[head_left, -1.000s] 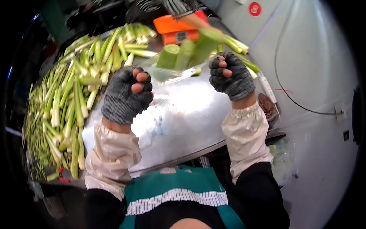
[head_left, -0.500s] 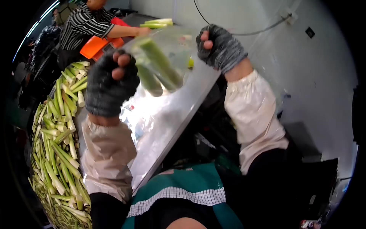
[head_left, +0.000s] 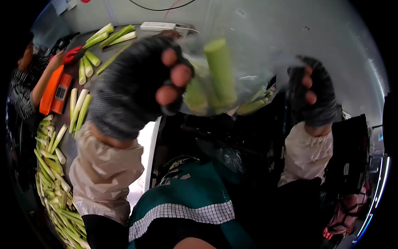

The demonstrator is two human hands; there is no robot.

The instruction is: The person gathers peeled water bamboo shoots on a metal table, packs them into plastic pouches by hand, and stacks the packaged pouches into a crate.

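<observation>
Both my hands wear dark grey fingerless gloves and are raised at chest height. Between them hangs a clear plastic bag, with several thick green stalks inside, a little blurred. My left hand is closed at the bag's left edge, with its fingertips curled in. Further off on the right, my right hand is closed on the bag's other side, where the film looks drawn out toward it.
Cut green-and-white stalks are heaped along the left, and smaller groups of stalks lie on the dark table. A co-worker's arm reaches in beside an orange scale. A white power strip is by the wall; black crates stand at right.
My view has turned, and the bag with its stalks has come round to the right. My hands are further apart, and the left one appears nearer and larger.
</observation>
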